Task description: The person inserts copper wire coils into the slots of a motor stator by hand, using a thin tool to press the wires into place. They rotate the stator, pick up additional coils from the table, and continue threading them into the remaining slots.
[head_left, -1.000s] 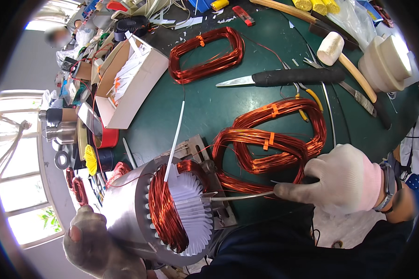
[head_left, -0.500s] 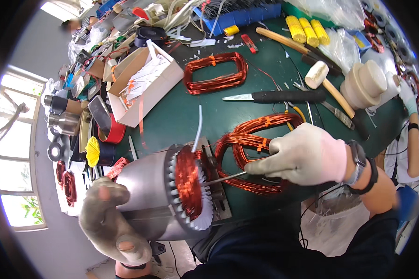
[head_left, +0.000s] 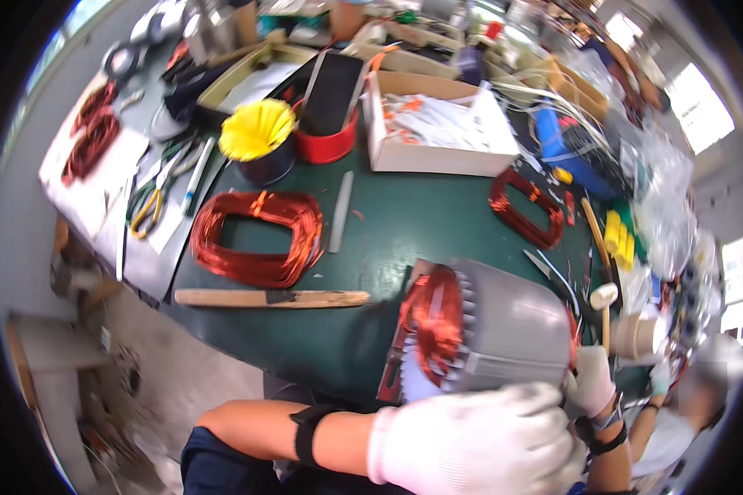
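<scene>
A grey metal motor stator lies on its side at the near edge of the table. Its left end shows red copper windings and a ring of white slot liners. My left hand, in a white glove, reaches across the stator's near side. Motion smears its fingers, so their grip does not show. At the stator's right end, beside the red winding there, is my gloved right hand. Its fingers look bent in, partly hidden by the stator and left hand; what they hold cannot be made out.
Left of the stator lie a tied copper coil and a wooden stick. Behind stand a red tape roll, a yellow bundle and a cardboard box. Another coil lies farther right. A co-worker is at right.
The view has swung left, bringing the stator's other end into sight. My left hand has come from the stator's left to its near side; my right hand has gone from the winding to the right end.
</scene>
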A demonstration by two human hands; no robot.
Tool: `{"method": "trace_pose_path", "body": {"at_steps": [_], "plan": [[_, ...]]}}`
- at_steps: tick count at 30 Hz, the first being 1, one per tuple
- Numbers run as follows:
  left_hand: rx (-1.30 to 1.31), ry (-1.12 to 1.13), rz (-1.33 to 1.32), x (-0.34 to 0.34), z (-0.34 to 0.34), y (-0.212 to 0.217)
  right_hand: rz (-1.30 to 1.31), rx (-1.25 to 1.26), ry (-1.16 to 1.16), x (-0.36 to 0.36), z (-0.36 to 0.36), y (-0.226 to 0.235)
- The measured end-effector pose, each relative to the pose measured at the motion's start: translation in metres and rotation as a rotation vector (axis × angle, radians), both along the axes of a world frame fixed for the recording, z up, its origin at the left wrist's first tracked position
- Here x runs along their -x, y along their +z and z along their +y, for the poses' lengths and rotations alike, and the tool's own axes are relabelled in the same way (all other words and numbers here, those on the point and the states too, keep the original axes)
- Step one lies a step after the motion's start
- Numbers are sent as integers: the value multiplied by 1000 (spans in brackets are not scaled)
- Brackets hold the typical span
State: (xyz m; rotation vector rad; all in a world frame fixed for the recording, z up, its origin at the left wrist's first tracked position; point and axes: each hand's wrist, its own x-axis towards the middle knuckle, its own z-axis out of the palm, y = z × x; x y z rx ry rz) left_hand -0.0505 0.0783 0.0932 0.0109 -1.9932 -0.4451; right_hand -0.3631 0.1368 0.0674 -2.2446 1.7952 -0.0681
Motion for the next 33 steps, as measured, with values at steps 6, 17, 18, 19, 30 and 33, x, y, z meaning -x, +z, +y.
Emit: {"method": "trace_pose_path", "body": {"at_steps": [6,17,18,19,30,33], "plan": [[-73,-42,162,-9,-8,-8,-498,-78,-265,-35,11,-2],[-98,20,94,-12,0,-4,28,-460,-143,-67,-17,54],[-72,23,85,-11,4,-3,-61,-373,-169,-65,-11,51],[-62,8,81,-12,6,-8,-171,-288,-184,-62,-10,38],[-291,850,-200,-144,-78,-39,-206,485,-172,-51,69,36],[-237,1139,-453,-173,-133,-54,-281,486,-205,-46,87,31]]}}
